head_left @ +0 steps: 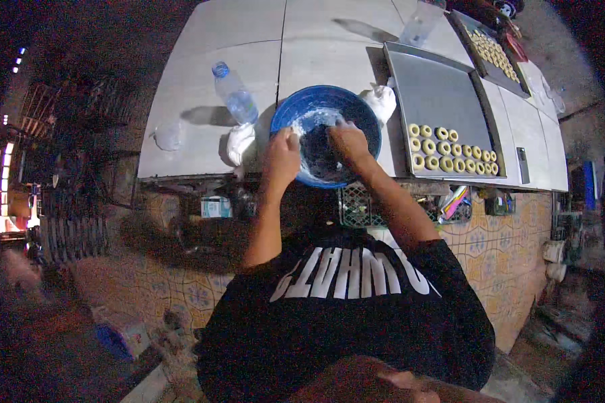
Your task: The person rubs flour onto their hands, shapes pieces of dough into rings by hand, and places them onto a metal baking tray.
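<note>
A round blue basin (329, 91) stands at the table's front edge, its inner wall smeared with white powder or paste. Over its left rim, my left hand (284, 156) is closed, with the thumb and fingers drawn together. My right hand (349, 142) is curled inside the right half of the basin. Whatever either hand grips is too small or hidden to make out. Dark shadow covers the basin's bottom between them. White crumpled bundles, one at the left (240, 142) and one at the right (381, 104), flank the basin.
A clear plastic bottle (235, 94) and a crumpled clear bag (168, 136) are on the left. On the right, a metal tray (437, 80) holds rows of ring-shaped dough pieces (444, 148); another such tray (474, 30) lies beyond. A phone (523, 165) rests near the right edge. Crates (356, 207) sit below.
</note>
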Tool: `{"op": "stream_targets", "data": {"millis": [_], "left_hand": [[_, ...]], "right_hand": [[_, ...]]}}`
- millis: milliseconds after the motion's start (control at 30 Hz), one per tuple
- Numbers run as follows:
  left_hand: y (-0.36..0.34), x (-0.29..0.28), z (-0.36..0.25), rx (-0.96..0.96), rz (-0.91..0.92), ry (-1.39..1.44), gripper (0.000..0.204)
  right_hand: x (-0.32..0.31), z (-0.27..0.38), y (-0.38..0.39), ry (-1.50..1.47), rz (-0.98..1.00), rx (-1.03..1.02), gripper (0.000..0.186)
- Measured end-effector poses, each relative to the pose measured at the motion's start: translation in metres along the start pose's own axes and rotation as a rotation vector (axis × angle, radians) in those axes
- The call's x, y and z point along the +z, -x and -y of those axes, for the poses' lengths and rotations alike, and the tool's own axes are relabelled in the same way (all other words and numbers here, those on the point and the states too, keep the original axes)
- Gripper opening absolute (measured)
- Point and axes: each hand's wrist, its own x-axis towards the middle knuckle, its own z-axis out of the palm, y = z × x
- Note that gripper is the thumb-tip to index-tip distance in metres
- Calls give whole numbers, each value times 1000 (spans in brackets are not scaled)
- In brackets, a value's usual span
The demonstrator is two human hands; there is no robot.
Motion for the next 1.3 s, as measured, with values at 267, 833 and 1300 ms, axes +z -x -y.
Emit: {"op": "stream_targets", "data": {"millis": [267, 833, 1300], "left_hand": [[6, 20, -13, 5, 44, -281, 30], [7, 30, -9, 101, 66, -290, 33], [7, 19, -15, 59, -29, -184, 32]], "right_hand": [[-14, -30, -19, -303, -165, 247, 23], [-42, -40, -5, -354, 74, -32, 45], [-3, -17, -43, -130, -188, 137, 29]]}}
